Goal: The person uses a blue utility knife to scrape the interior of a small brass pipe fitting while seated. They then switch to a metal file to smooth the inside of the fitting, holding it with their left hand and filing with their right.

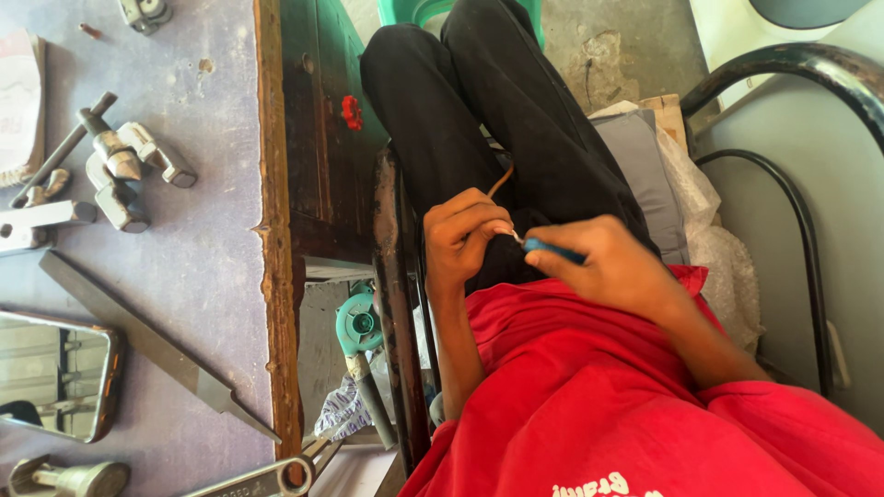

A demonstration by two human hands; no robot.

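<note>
The left hand [460, 235] pinches one thin brown wire [501, 180] that runs up over the black trousers [497, 101]. The right hand [612, 262] grips one blue-handled tool [552, 250], its long axis level, tip pointing at the wire's end. On the table [198, 239] lie one mirror [57, 373] and one flat file [152, 342].
</note>
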